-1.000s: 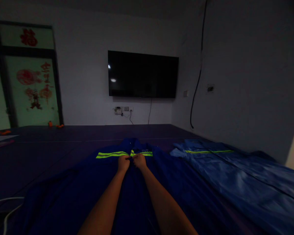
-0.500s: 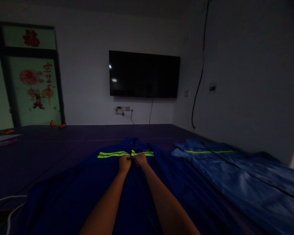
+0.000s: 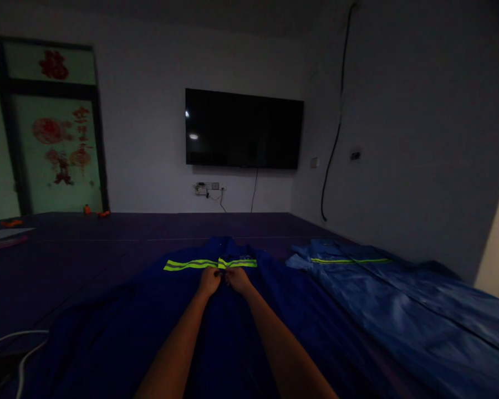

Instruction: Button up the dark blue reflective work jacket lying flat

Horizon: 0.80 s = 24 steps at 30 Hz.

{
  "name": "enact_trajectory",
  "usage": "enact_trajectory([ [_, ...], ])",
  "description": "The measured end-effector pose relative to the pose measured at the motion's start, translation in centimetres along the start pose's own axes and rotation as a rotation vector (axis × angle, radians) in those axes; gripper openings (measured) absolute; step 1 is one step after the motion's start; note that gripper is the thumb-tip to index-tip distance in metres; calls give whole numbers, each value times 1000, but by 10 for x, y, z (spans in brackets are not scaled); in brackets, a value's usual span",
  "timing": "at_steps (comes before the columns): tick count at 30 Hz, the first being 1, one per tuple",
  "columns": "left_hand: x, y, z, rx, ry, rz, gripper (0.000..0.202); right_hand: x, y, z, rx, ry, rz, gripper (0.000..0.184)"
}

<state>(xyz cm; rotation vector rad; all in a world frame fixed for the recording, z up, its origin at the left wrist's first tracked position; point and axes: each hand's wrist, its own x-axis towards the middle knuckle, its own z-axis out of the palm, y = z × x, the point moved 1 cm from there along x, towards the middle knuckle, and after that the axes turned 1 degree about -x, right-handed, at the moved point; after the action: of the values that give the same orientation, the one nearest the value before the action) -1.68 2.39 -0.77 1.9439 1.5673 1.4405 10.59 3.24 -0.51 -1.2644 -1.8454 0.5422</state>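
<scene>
A dark blue work jacket (image 3: 149, 310) with yellow-green reflective stripes lies spread out in front of me, collar at the far end. Both my hands meet at its front opening, just below the stripe. The fingers of my left hand (image 3: 210, 280) are closed in a pinch on the jacket's front edge. My right hand (image 3: 237, 280) is pinched close beside it, on the other side of the opening. Any button or fastener between the fingertips is too small and dark to make out.
To the right lies a lighter blue garment (image 3: 391, 299) with one yellow-green stripe. A white cable (image 3: 23, 363) curves at the lower left. Small orange objects (image 3: 103, 214) sit by the glass door (image 3: 58, 144). A television (image 3: 244, 130) hangs on the far wall.
My view has turned slightly, shifting the right-hand garment and wall a little left. Both hands stay at the jacket's opening; the stripe's two sides now sit slightly differently at the middle.
</scene>
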Motion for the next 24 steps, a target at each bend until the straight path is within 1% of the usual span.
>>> enact_trajectory([
  [1,-2,0,-1,-9,-16,7,9,-5,-2,-2,-12,-7,-19,23],
  [2,-5,0,-3,-19,-37,17,12,-10,-3,-4,-30,-11,-45,23],
  [5,-20,-4,-7,-53,-90,79,28,-27,-4,-9,-105,-2,-146,27],
  [7,-33,-7,-12,-61,-89,117,36,-40,-3,-12,-163,-3,-184,29],
  [9,-46,-11,-19,-57,-74,122,39,-51,0,-16,-200,-15,-179,27],
  [12,-61,-13,-30,-30,-92,119,33,-63,0,-20,-212,-15,-171,22],
  [14,-67,-13,-35,-1,-112,117,30,-67,-3,-21,-198,-3,-172,20],
  [16,-71,-10,-37,23,-127,124,29,-68,-6,-22,-181,13,-171,24],
  [18,-72,-7,-38,40,-144,143,31,-67,-10,-21,-162,22,-168,33],
  [20,-73,-3,-38,61,-165,166,31,-67,-12,-20,-147,28,-175,36],
  [24,-75,4,-38,145,-232,231,24,-66,-14,-16,-163,83,-167,18],
])
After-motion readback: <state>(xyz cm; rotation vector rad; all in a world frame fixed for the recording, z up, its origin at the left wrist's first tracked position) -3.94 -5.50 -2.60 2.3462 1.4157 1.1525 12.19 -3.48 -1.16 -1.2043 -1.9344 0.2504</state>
